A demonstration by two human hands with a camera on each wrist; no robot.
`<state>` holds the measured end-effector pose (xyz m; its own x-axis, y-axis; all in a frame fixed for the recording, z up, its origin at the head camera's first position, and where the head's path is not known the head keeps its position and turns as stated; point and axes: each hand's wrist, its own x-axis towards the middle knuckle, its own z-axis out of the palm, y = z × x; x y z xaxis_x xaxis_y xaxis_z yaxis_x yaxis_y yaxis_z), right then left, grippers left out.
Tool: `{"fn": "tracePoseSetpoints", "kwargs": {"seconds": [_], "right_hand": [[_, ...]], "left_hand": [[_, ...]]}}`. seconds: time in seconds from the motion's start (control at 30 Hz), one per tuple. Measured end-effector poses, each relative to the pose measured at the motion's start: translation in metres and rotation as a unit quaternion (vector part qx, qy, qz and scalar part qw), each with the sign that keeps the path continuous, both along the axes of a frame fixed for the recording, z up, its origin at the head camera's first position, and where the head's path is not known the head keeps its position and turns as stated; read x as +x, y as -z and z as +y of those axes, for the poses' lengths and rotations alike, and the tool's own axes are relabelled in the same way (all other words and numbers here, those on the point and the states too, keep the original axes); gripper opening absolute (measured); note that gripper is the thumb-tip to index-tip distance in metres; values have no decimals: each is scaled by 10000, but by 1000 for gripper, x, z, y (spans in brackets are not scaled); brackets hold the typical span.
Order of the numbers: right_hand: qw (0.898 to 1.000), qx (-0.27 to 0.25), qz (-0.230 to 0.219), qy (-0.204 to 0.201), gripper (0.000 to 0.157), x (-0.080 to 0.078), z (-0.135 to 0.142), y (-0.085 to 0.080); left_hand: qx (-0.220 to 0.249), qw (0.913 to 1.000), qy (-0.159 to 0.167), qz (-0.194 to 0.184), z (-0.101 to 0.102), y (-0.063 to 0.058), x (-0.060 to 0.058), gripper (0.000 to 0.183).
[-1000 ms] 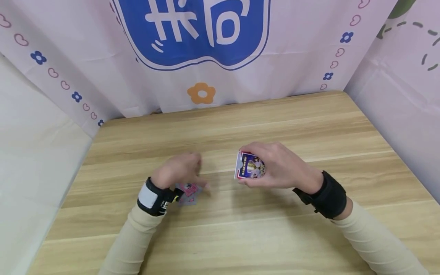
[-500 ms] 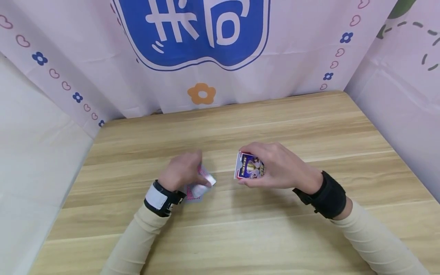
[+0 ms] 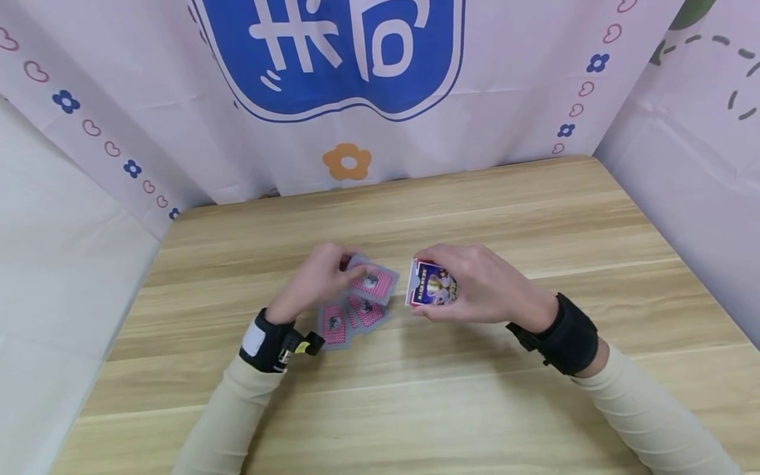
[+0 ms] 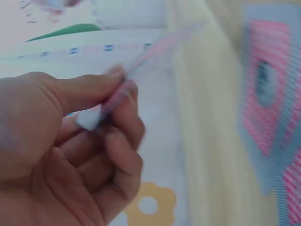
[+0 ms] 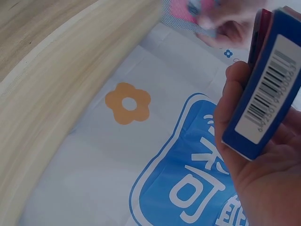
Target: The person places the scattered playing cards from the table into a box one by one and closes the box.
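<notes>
My left hand (image 3: 317,280) pinches a playing card (image 3: 375,282) between thumb and fingers, its pink patterned back facing up in the head view. The left wrist view shows that card (image 4: 157,51) nearly edge-on. Below it, several more playing cards (image 3: 334,328) lie fanned and overlapping on the table, backs up. My right hand (image 3: 493,284) grips a small card box (image 3: 436,285) from above, with thumb and fingers on opposite sides. The box's flat end points left, toward the held card, a short gap apart. In the right wrist view, a barcode shows on the blue side of the box (image 5: 270,87).
The light wood table (image 3: 475,409) runs back to a hanging white cloth (image 3: 415,148) with a blue emblem and an orange flower. White cloth also covers the left and right sides. Black straps with cameras circle both wrists.
My left hand has picked up a card from the pile and turned it back-up, moving slightly right and away. The pile has spread out more. My right hand and the box have stayed put.
</notes>
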<state>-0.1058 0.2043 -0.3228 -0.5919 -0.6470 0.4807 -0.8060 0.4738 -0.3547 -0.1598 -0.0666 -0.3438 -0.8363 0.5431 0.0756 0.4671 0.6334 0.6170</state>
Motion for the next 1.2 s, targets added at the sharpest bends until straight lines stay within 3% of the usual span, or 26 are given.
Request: {"fn": "tracePoseSetpoints", "kwargs": {"seconds": [0.17, 0.27, 0.4, 0.63, 0.97, 1.2], "right_hand": [[9999, 90, -21, 63, 66, -1, 0, 1], [9999, 117, -11, 95, 67, -2, 1, 1], [9998, 120, 31, 134, 67, -2, 2, 1], [9999, 70, 64, 111, 65, -2, 4, 0], [9995, 74, 185, 238, 67, -2, 5, -1], [9985, 78, 300, 449, 67, -2, 5, -3]], "left_hand": [[1261, 9920, -43, -103, 2, -20, 12, 15], [1700, 9853, -10, -138, 9, -27, 21, 18], [1902, 9817, 47, -109, 16, -35, 31, 16], [2330, 9721, -101, 265, 26, -56, 49, 8], [2083, 9737, -57, 917, 27, -32, 39, 15], [1776, 9785, 275, 1011, 27, -32, 39, 16]]}}
